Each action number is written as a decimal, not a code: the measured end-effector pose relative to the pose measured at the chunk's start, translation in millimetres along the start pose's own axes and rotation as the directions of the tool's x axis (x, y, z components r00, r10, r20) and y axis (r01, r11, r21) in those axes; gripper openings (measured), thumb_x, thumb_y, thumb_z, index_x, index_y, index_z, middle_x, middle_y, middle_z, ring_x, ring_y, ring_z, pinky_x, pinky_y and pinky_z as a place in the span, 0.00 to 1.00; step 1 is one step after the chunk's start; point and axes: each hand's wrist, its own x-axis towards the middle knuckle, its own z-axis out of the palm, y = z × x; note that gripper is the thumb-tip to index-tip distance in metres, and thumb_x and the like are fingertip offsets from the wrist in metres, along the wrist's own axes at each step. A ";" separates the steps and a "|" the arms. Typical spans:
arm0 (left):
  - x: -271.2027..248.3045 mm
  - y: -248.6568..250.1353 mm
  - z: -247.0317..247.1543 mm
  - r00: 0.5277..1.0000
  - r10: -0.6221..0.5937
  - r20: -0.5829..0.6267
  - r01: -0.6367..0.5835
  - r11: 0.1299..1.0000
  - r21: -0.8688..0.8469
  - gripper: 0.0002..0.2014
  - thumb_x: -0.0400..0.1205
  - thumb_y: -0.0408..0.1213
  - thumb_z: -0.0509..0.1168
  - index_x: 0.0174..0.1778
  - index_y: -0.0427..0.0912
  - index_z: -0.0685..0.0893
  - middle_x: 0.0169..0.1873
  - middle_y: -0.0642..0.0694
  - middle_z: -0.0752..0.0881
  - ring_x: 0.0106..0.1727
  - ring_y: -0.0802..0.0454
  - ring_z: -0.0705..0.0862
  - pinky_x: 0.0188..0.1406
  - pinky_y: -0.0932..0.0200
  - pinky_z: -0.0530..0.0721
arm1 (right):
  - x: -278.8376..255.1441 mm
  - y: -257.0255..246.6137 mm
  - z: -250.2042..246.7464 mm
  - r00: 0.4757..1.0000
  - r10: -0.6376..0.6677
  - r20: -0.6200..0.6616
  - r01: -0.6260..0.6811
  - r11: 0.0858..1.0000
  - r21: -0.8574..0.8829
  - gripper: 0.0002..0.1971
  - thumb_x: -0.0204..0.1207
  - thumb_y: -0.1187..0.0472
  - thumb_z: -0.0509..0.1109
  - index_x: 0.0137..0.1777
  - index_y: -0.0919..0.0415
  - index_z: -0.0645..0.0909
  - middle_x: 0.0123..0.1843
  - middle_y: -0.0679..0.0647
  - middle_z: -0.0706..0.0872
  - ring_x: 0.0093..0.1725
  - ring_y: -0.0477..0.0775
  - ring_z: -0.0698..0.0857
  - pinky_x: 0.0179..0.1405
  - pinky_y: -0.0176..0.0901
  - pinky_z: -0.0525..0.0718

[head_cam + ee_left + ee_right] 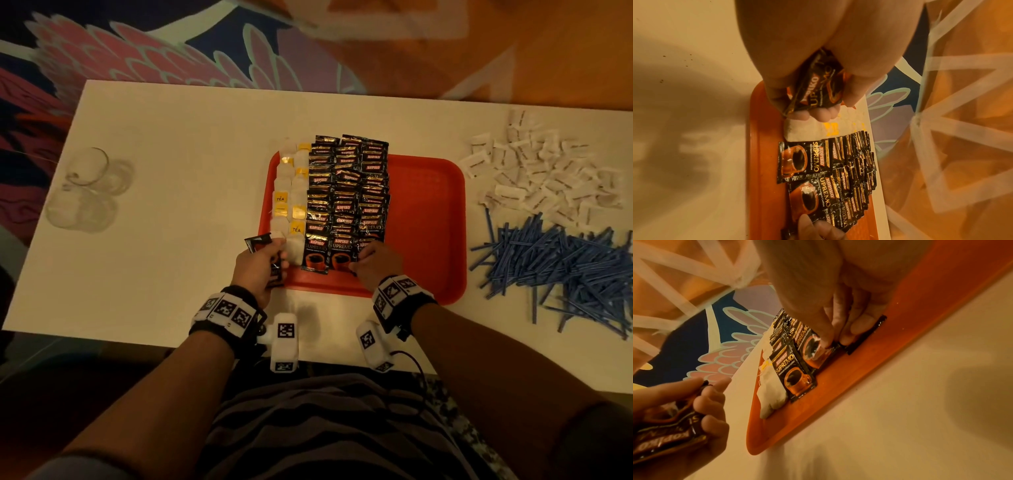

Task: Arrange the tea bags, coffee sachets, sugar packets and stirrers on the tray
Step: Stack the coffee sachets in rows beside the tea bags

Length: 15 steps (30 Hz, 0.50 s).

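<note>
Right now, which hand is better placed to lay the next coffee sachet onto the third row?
Right. The right hand is already on the tray, fingertips on the near end of the third sachet row. The left hand grips the spare sachets beside the tray's left edge, serving as the supply.

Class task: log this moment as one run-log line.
left hand: grips spare coffee sachets | right hand: sets sachet on tray | sugar packets, stirrers: on table

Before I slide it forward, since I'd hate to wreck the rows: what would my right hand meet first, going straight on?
Probably the near end of the coffee sachet rows; the right hand already touches the front sachets.
</note>
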 end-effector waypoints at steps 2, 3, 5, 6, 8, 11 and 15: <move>-0.3 0.6 -0.1 1.000 -0.007 0.002 0.007 1.000 -0.005 0.05 0.83 0.36 0.71 0.51 0.39 0.86 0.31 0.46 0.85 0.28 0.53 0.81 0.27 0.58 0.80 | 1.3 0.2 0.2 1.000 0.006 0.000 -0.006 1.000 0.008 0.11 0.72 0.59 0.80 0.48 0.56 0.80 0.48 0.50 0.84 0.36 0.39 0.78 0.26 0.27 0.72; -0.2 0.7 0.1 1.000 -0.007 0.004 0.008 1.000 -0.006 0.05 0.83 0.36 0.70 0.51 0.39 0.86 0.30 0.46 0.85 0.28 0.53 0.81 0.27 0.58 0.80 | 1.6 0.2 0.0 1.000 0.009 -0.002 -0.009 1.000 0.010 0.11 0.72 0.59 0.80 0.48 0.56 0.80 0.48 0.50 0.84 0.35 0.38 0.78 0.25 0.26 0.70; 0.2 0.2 0.3 1.000 -0.010 0.013 0.011 1.000 -0.009 0.06 0.84 0.36 0.70 0.53 0.38 0.87 0.30 0.47 0.86 0.29 0.53 0.81 0.27 0.58 0.81 | 2.3 0.6 -0.3 1.000 0.018 -0.006 -0.018 1.000 0.008 0.11 0.72 0.59 0.80 0.49 0.56 0.80 0.48 0.50 0.84 0.35 0.37 0.77 0.23 0.25 0.69; -0.1 0.2 0.7 1.000 -0.015 0.024 0.015 1.000 -0.014 0.07 0.84 0.36 0.69 0.54 0.38 0.86 0.30 0.47 0.86 0.29 0.53 0.82 0.26 0.59 0.81 | 2.8 1.3 -0.3 1.000 0.021 -0.010 -0.021 1.000 0.007 0.10 0.72 0.59 0.80 0.49 0.56 0.81 0.49 0.50 0.85 0.35 0.37 0.77 0.23 0.26 0.68; -1.2 0.4 1.8 0.998 -0.027 0.060 0.029 0.999 -0.039 0.07 0.85 0.36 0.67 0.54 0.38 0.86 0.30 0.47 0.85 0.29 0.52 0.81 0.25 0.59 0.80 | 2.5 2.2 -1.5 1.000 0.020 -0.022 -0.020 1.000 0.008 0.10 0.72 0.60 0.79 0.48 0.56 0.81 0.48 0.50 0.85 0.35 0.37 0.77 0.24 0.26 0.69; -4.8 1.3 4.3 0.990 -0.034 0.133 0.047 0.994 -0.096 0.08 0.85 0.36 0.59 0.50 0.39 0.84 0.32 0.45 0.82 0.28 0.50 0.78 0.24 0.59 0.78 | 1.7 4.1 -5.5 1.000 0.006 -0.029 -0.005 1.000 0.027 0.09 0.73 0.62 0.79 0.48 0.57 0.81 0.47 0.49 0.84 0.34 0.36 0.77 0.22 0.24 0.68; -6.7 0.5 8.7 0.981 -0.070 0.182 0.092 0.990 -0.111 0.13 0.84 0.34 0.52 0.56 0.34 0.81 0.36 0.42 0.85 0.31 0.46 0.82 0.26 0.57 0.81 | -0.8 5.4 -16.9 0.999 -0.015 -0.034 0.015 1.000 0.012 0.08 0.73 0.61 0.78 0.49 0.57 0.82 0.47 0.48 0.82 0.37 0.38 0.78 0.26 0.27 0.72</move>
